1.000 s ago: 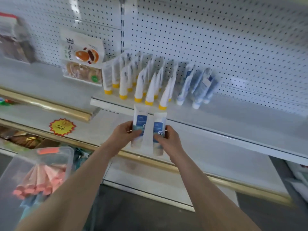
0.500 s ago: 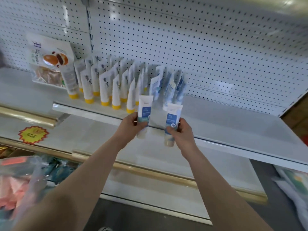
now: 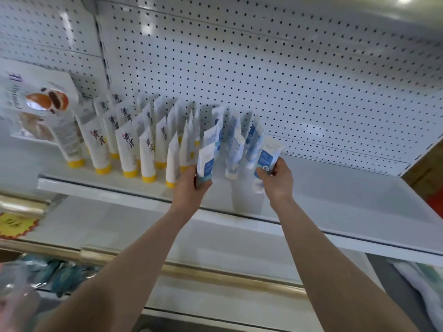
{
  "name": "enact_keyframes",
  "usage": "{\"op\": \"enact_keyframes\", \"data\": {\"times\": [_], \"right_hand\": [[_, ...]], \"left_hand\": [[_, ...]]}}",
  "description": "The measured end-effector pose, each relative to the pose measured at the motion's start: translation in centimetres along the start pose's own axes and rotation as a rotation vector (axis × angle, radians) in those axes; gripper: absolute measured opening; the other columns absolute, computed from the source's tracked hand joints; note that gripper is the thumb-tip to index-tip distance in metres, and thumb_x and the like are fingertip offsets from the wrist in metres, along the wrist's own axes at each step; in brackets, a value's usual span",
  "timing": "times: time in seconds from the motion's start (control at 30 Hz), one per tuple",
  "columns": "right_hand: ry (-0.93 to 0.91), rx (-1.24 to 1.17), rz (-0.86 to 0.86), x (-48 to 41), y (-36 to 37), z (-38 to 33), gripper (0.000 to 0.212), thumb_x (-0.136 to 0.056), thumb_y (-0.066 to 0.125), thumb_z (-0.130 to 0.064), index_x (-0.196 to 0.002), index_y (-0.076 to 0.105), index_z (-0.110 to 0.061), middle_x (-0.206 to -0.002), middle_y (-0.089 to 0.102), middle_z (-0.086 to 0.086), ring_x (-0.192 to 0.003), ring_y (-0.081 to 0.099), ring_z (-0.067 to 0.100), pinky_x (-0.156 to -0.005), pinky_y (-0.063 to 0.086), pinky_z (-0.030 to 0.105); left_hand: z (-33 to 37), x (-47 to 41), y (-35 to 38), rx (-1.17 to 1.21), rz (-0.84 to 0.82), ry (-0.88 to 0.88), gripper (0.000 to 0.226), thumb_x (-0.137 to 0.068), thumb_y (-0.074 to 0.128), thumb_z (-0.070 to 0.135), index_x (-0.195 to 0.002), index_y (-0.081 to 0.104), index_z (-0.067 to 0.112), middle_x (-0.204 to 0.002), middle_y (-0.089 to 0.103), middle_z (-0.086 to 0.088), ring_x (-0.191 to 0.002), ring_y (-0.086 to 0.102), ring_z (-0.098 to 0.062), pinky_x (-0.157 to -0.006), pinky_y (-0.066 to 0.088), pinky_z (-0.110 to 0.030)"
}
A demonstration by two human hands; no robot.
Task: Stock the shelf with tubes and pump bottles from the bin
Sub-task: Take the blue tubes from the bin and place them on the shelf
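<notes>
**Left hand** (image 3: 190, 188): the grip is wrapped round the lower body of the first tube (image 3: 205, 164), white with a blue label, cap end down. It is held just beside the front row on the shelf (image 3: 347, 195).

**Right hand** (image 3: 278, 180): the grip pinches the second tube (image 3: 268, 156), of the same kind, low on its body. It is held above the shelf, to the right of the standing blue tubes (image 3: 236, 144). I cannot tell whether either cap touches the shelf.

**Handling, as judged:**
- The tubes look light, with smooth, soft plastic walls that would give under a squeeze.
- The cap end looks the stiffest part, so take hold low, near the cap, with moderate pressure.
- Each tube stands on a narrow cap and leans back, so a nudge could topple the yellow-capped tubes (image 3: 129, 149) alongside.
</notes>
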State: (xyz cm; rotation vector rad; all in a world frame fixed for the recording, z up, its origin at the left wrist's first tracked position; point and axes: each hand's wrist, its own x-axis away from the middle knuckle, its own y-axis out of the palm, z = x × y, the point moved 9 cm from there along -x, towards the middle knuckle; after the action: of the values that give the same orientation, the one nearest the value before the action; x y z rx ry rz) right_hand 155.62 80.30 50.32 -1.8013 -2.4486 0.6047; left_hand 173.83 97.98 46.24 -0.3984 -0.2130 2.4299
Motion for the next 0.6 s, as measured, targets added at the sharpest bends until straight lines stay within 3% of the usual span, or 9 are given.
{"op": "enact_keyframes", "data": {"times": [0.13, 0.3, 0.4, 0.6], "right_hand": [[0.014, 0.056, 0.052, -2.2, 1.5, 1.1, 0.023, -0.080, 0.070, -0.010, -0.097, 0.056, -0.003, -0.088, 0.063, 0.018, -0.071, 0.052, 0.023, -0.069, 0.050, 0.041], [-0.001, 0.064, 0.094, -3.5, 3.0, 2.0, 0.021, -0.081, 0.071, -0.011, -0.090, 0.052, -0.014, -0.070, 0.051, -0.008, -0.065, 0.049, 0.016, -0.056, 0.038, 0.023], [0.000, 0.068, 0.116, -3.9, 3.4, 2.4, 0.021, -0.082, 0.070, -0.012, -0.096, 0.055, -0.011, -0.078, 0.057, -0.001, -0.072, 0.053, 0.021, -0.064, 0.040, 0.027], [0.025, 0.101, 0.115, -4.3, 3.6, 2.8, 0.033, -0.083, 0.069, -0.014, -0.112, 0.054, -0.009, -0.093, 0.061, 0.002, -0.081, 0.056, 0.021, -0.067, 0.036, 0.024]], "left_hand": [[-0.3, -1.2, 0.4, 0.008, -0.018, 0.018, 0.049, -0.086, 0.068, 0.008, -0.130, 0.050, 0.016, -0.114, 0.057, 0.010, -0.103, 0.054, -0.005, -0.081, 0.039, -0.014], [-0.9, -2.4, 0.4, -0.036, -0.004, 0.042, 0.052, -0.084, 0.070, 0.009, -0.131, 0.049, 0.014, -0.117, 0.058, 0.005, -0.105, 0.055, -0.010, -0.086, 0.043, -0.021], [-0.9, -2.6, 0.4, -0.074, 0.009, 0.059, 0.051, -0.084, 0.070, 0.011, -0.130, 0.048, 0.012, -0.116, 0.057, 0.004, -0.104, 0.055, -0.013, -0.089, 0.046, -0.027], [-1.0, -2.8, 0.6, -0.054, 0.032, 0.059, 0.052, -0.084, 0.071, 0.009, -0.131, 0.048, 0.014, -0.117, 0.058, 0.002, -0.103, 0.055, -0.012, -0.088, 0.044, -0.023]]}}
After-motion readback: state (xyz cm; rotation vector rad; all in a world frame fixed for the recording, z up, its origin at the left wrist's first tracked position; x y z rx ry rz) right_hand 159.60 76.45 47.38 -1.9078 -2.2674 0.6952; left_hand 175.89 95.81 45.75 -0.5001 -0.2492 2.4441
